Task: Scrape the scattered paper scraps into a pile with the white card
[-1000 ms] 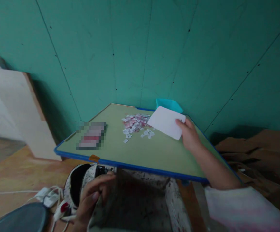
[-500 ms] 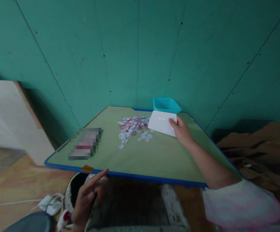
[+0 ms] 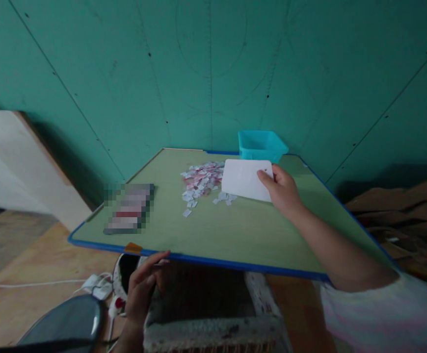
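Note:
In my right hand (image 3: 285, 191) is a thin white plastic board (image 3: 245, 181) with rounded corners and a small hole near my thumb. The thumb lies on top and the fingers go underneath. The board is over the table beside a heap of small white and pink paper-like pieces (image 3: 204, 179), covering its right part. A few loose pieces (image 3: 225, 198) lie just below the board's lower left corner. At the front edge of the table is my left hand (image 3: 145, 282), its index finger stretched along the blue rim and the other fingers loosely bent, holding nothing.
Behind the board a turquoise plastic basket (image 3: 261, 144) stands at the table's back edge, against the green wall (image 3: 209, 73). A pixelated flat object (image 3: 130, 208) lies on the left of the green table (image 3: 206, 240). Below are a stool (image 3: 62, 323) and a power strip (image 3: 101, 287).
The view has shifted, so the table and basket appear slightly higher. My right hand still holds the white board, now turned a little flatter to view. The left hand remains at the front edge.

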`<action>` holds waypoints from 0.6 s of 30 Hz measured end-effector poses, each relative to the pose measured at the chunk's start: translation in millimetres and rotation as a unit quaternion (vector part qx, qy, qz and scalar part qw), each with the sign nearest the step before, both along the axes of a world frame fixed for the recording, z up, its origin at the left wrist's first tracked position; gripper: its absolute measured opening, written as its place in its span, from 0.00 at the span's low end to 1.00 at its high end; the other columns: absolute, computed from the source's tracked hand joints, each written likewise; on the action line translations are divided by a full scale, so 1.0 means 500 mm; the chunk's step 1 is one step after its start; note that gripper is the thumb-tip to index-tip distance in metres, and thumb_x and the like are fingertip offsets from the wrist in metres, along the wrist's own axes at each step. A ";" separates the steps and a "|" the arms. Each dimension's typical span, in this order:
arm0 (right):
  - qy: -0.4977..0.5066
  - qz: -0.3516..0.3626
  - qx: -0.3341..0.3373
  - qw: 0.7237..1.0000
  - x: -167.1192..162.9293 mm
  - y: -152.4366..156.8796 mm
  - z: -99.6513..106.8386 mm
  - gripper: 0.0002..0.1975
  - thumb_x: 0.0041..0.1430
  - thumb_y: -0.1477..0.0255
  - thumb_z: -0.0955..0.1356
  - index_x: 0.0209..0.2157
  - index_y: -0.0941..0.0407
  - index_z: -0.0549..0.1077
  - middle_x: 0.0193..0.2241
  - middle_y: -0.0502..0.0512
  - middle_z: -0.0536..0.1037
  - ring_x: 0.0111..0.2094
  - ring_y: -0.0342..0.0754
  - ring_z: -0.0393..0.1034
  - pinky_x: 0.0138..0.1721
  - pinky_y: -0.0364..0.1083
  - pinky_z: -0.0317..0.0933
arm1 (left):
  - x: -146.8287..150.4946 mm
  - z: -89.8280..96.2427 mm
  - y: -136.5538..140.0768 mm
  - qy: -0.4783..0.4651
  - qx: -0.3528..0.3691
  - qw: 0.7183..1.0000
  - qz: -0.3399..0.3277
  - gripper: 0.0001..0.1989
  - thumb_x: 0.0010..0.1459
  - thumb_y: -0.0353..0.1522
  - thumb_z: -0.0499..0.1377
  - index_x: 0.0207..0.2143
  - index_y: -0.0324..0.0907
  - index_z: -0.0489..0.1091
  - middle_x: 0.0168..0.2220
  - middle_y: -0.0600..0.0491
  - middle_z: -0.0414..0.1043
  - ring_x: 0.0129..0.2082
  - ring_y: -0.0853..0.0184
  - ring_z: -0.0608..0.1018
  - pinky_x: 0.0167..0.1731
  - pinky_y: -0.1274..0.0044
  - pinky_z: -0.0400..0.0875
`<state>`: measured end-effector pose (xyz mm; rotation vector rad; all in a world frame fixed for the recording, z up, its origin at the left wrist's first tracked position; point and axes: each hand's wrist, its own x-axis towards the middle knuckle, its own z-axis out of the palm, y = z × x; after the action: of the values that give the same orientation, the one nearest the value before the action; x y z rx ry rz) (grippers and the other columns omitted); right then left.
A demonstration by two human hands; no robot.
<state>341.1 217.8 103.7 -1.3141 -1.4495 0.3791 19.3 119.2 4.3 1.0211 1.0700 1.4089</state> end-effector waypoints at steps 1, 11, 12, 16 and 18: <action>0.002 0.002 0.000 1.000 -0.002 -0.001 0.001 0.16 0.51 0.58 0.63 0.32 0.56 0.67 0.23 0.49 0.67 0.24 0.42 0.58 0.24 0.42 0.52 | 0.002 0.003 0.001 -0.014 0.005 1.000 0.001 0.17 0.35 0.39 0.63 0.32 0.49 0.77 0.21 0.55 0.76 0.20 0.68 0.73 0.22 0.80 0.64; 0.013 0.005 -0.016 1.000 -0.024 -0.002 -0.001 0.15 0.51 0.58 0.62 0.32 0.56 0.67 0.24 0.50 0.68 0.25 0.43 0.60 0.25 0.43 0.53 | -0.016 -0.002 0.035 0.046 0.137 0.987 -0.066 0.10 0.41 0.31 0.58 0.28 0.46 0.77 0.16 0.56 0.74 0.13 0.67 0.69 0.13 0.77 0.62; 0.017 0.008 -0.018 1.000 -0.028 0.001 -0.004 0.15 0.51 0.58 0.62 0.33 0.56 0.67 0.25 0.51 0.69 0.26 0.43 0.60 0.26 0.43 0.54 | -0.016 -0.004 0.035 0.039 0.139 0.987 -0.073 0.09 0.42 0.31 0.58 0.28 0.47 0.76 0.16 0.57 0.73 0.13 0.67 0.69 0.13 0.77 0.61; 0.029 0.032 -0.030 0.999 -0.042 0.011 -0.018 0.15 0.52 0.58 0.61 0.34 0.55 0.66 0.27 0.52 0.71 0.28 0.45 0.63 0.28 0.45 0.56 | -0.011 0.000 0.036 0.021 0.142 0.983 -0.111 0.08 0.44 0.31 0.57 0.27 0.48 0.75 0.10 0.59 0.68 0.08 0.68 0.67 0.11 0.78 0.59; 0.019 0.034 -0.035 0.999 -0.048 0.014 -0.025 0.15 0.52 0.58 0.61 0.33 0.55 0.65 0.28 0.53 0.71 0.29 0.46 0.63 0.29 0.46 0.56 | -0.007 0.007 0.037 0.013 0.137 0.985 -0.099 0.06 0.42 0.32 0.59 0.24 0.47 0.75 0.10 0.58 0.68 0.08 0.68 0.66 0.09 0.78 0.56</action>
<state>317.1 225.1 91.5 -1.3091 -1.4618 0.5010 16.0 137.7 7.7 1.3094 0.7798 1.4066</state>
